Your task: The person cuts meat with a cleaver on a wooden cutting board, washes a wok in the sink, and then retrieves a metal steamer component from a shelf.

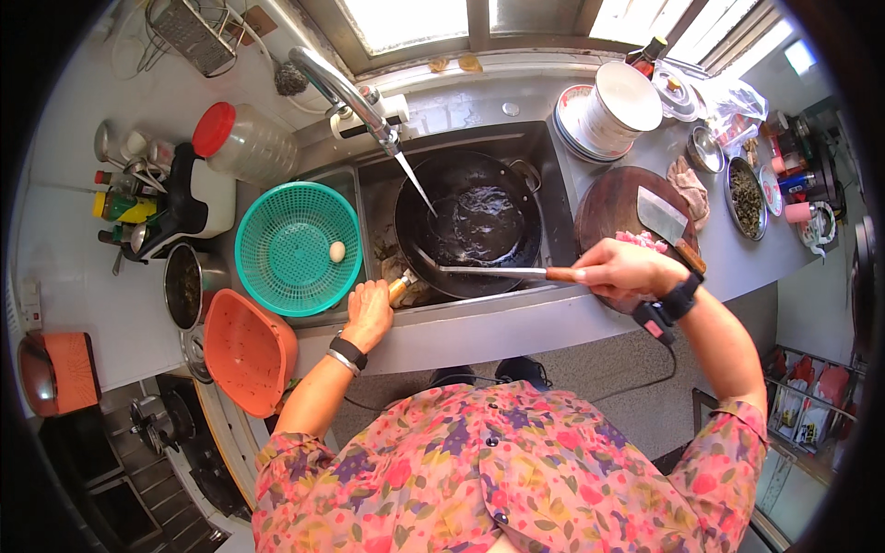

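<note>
A black wok (422, 228) sits in the steel sink (561, 207), with rippling water inside. From the chrome faucet (346, 90) a stream runs down into it. My left hand (370, 310) grips the wok's wooden handle (399, 289) at the sink's front edge. In my right hand (619, 268) is the wooden grip of a metal spatula (491, 272), whose blade end reaches to the wok's near left side. Under and behind that hand stands a round wooden chopping board (605, 200). A cleaver (660, 213) and chopped pink meat (641, 240) lie on the board.
Left of the sink stand a green colander (297, 197) holding an egg (337, 251), an orange basin (242, 352) and a steel pot (183, 287). Stacked plates and bowls (619, 114), a cloth (686, 190) and a dish of dark chopped greens (747, 197) occupy the right counter.
</note>
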Demonstrator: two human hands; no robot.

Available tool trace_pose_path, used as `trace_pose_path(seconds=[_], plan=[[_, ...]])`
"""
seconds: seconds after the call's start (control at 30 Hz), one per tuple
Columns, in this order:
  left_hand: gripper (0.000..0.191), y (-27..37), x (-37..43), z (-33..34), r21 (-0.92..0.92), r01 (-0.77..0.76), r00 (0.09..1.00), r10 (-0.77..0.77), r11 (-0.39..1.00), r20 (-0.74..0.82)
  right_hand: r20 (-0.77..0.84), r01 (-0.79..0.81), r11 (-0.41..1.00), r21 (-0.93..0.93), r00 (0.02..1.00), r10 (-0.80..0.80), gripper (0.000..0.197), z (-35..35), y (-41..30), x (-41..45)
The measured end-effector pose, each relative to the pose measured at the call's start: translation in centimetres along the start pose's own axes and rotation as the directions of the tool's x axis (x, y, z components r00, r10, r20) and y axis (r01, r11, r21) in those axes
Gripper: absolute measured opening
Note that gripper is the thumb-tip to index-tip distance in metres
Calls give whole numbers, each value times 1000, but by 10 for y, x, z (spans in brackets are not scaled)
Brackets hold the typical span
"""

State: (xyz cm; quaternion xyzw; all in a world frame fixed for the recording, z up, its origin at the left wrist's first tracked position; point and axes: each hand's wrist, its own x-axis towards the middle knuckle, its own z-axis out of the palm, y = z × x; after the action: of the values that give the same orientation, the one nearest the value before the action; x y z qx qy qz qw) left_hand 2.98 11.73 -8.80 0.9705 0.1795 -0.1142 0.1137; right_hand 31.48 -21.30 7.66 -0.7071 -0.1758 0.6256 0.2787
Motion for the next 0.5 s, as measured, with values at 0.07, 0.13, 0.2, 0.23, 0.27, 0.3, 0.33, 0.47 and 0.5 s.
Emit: trace_pose_path(seconds=[0.07,0.13,0.2,0.23,0.27,0.3,0.33,0.47,0.5], plan=[[21,-1,2,0,7,8,1000,-8,1000,9,90,-59,994,93,995,51,29,-11,0,-20],[22,-2,1,1,15,16,1000,-17,1000,17,104,-111,983,147,990,96,30,-1,-15,-26],[23,-5,1,1,19,1,1000,-1,1000,-4,51,-76,993,94,996,71,30,12,-14,-3],[23,-5,0,1,16,-3,1000,3,1000,-2,11,-50,998,42,999,49,30,20,-9,14],[26,-4,-2,0,7,6,1000,-6,1000,17,-41,-47,997,64,998,49,30,29,-6,27],[29,-4,-1,0,-1,11,999,-11,1000,37,-143,-17,1000,-17,990,15,32,28,2,40],[30,-5,2,0,-3,2,1000,-1,1000,29,-202,3,988,-157,979,-35,32,18,0,41],[33,-4,0,-10,-59,61,997,-58,996,52,-267,-72,794,-603,957,-116,30,-26,-24,8],[33,-4,1,-12,-64,61,997,-58,996,47,-266,-100,738,-668,958,-111,28,-32,-30,-6]])
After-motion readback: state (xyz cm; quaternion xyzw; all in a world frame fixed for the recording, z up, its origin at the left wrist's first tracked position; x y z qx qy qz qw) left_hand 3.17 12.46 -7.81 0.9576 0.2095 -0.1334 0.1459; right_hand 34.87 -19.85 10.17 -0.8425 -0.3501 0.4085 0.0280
